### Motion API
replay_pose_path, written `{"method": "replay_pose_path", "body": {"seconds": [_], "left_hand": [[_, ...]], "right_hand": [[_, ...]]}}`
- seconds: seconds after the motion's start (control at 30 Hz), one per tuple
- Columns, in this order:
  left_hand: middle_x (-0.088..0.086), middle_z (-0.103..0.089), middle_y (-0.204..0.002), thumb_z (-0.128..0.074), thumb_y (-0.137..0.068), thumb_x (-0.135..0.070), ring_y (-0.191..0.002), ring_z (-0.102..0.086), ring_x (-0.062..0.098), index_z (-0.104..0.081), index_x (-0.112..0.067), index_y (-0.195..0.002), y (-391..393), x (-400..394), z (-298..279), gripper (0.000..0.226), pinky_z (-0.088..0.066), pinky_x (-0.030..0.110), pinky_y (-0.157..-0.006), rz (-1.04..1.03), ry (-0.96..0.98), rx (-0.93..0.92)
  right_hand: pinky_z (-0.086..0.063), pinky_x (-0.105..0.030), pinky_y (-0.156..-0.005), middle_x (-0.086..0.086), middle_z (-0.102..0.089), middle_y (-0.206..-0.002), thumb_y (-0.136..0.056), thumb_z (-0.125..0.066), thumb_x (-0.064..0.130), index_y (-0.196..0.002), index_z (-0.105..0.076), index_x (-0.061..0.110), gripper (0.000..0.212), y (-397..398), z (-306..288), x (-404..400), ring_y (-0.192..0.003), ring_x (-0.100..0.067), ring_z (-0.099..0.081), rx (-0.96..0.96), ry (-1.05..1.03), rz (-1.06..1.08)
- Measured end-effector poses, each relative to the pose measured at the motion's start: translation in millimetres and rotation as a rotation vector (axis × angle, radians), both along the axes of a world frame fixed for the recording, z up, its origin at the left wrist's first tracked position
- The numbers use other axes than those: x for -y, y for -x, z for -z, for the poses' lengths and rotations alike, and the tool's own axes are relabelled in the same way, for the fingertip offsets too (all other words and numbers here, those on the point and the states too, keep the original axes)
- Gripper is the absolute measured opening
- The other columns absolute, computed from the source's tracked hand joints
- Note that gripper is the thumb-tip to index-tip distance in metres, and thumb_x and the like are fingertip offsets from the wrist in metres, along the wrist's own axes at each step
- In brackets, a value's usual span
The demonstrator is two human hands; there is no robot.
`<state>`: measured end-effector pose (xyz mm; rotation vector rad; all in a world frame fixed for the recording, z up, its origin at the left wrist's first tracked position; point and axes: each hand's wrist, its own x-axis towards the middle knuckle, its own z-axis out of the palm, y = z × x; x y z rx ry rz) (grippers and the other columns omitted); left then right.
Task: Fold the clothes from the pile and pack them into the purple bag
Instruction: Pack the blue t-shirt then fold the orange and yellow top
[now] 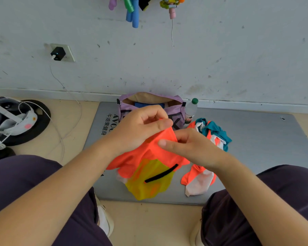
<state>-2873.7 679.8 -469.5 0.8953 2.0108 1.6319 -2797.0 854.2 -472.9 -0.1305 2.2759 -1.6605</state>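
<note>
An orange and yellow garment (149, 167) with a black stripe hangs above the grey mat (256, 139). My left hand (140, 128) pinches its top edge, and my right hand (190, 148) pinches the same edge just to the right. Behind my hands the purple bag (176, 112) stands open against the wall, with something blue inside it. A pile of teal, orange and white clothes (215, 134) lies to the right of the bag. Another orange and white piece (199, 181) lies on the mat under my right wrist.
A clear bottle with a green cap (191, 110) stands at the bag's right end. On the floor at left lie a headset (12, 118) on a black disc and a white cable (62, 135) from a wall charger (58, 53). My knees frame the mat's near edge.
</note>
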Motion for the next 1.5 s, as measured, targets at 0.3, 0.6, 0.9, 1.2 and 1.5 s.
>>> {"method": "replay_pose_path", "body": {"seconds": [0.3, 0.6, 0.9, 1.2, 1.5], "left_hand": [[-0.013, -0.065, -0.091, -0.067, -0.082, -0.044, -0.091, -0.062, 0.003, -0.065, -0.028, -0.096, 2, -3, 15, 0.021, -0.049, 0.019, -0.082, -0.167, 0.063, 0.048], [-0.002, -0.068, -0.106, -0.080, -0.079, -0.031, -0.097, -0.067, 0.012, -0.060, -0.029, -0.108, 1, -3, 33, 0.036, -0.055, 0.036, -0.090, -0.077, 0.253, 0.121], [-0.009, -0.071, -0.091, -0.075, -0.085, -0.020, -0.083, -0.066, 0.009, -0.075, -0.014, -0.096, -13, -11, 33, 0.012, -0.055, 0.028, -0.073, -0.314, 0.122, -0.333], [-0.010, -0.064, -0.090, -0.076, -0.081, -0.021, -0.081, -0.062, 0.009, -0.065, -0.022, -0.099, -14, -11, 36, 0.022, -0.049, 0.021, -0.062, -0.430, 0.190, -0.402], [-0.008, -0.072, -0.089, -0.073, -0.086, -0.018, -0.084, -0.064, 0.003, -0.076, -0.016, -0.091, -6, -11, 34, 0.006, -0.046, 0.017, -0.075, -0.365, 0.196, -0.331]], "right_hand": [[-0.056, -0.043, -0.084, -0.013, -0.075, -0.088, -0.080, -0.069, 0.050, -0.093, -0.078, 0.015, 0.039, 5, 8, -10, -0.085, -0.024, -0.072, -0.006, 0.139, 0.197], [-0.049, -0.061, -0.094, -0.021, -0.073, -0.099, -0.064, -0.078, 0.064, -0.097, -0.076, 0.008, 0.065, 10, 3, -38, -0.101, -0.042, -0.067, -0.005, 0.309, 0.394], [-0.046, -0.066, -0.093, -0.027, -0.071, -0.101, -0.068, -0.076, 0.062, -0.099, -0.075, 0.005, 0.064, 8, 5, -35, -0.104, -0.050, -0.062, -0.027, 0.310, 0.425], [-0.045, -0.063, -0.098, -0.020, -0.073, -0.103, -0.077, -0.072, 0.051, -0.098, -0.077, 0.011, 0.046, 12, 7, -34, -0.108, -0.044, -0.063, -0.027, 0.357, 0.462], [-0.047, -0.060, -0.098, -0.018, -0.074, -0.101, -0.077, -0.067, 0.049, -0.095, -0.078, 0.013, 0.041, 13, 8, -34, -0.106, -0.040, -0.066, -0.018, 0.286, 0.511]]}}
